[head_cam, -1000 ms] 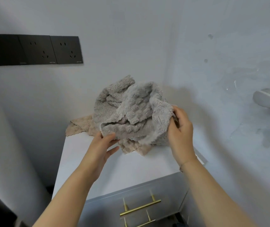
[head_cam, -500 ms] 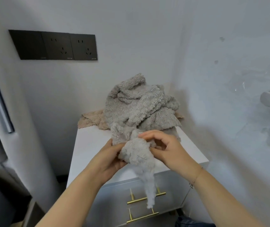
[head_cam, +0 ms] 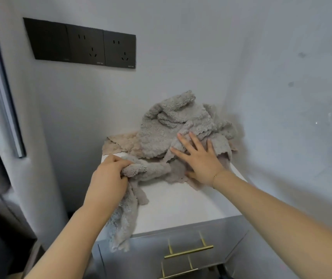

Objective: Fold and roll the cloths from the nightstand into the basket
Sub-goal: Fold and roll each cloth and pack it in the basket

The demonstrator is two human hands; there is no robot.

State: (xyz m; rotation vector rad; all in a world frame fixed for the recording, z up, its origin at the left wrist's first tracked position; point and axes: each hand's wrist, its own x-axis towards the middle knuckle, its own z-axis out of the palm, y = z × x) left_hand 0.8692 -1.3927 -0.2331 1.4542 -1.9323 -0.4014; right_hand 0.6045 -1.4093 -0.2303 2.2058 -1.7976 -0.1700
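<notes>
Left hand (head_cam: 108,178) grips grey cloth (head_cam: 139,172) (right hand (head_cam: 199,160) flat on pile (head_cam: 171,129)).

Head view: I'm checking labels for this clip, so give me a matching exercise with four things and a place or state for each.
Things:
1. left hand
2. right hand
3. beige cloth
4. drawer handle

States:
A. brass bar on the nightstand front
B. flat, fingers spread on the grey cloth pile
C. grips a grey cloth trailing over the front edge
D. lies against the wall under the pile

Pairs: 1-C, 2-B, 3-D, 4-A
</notes>
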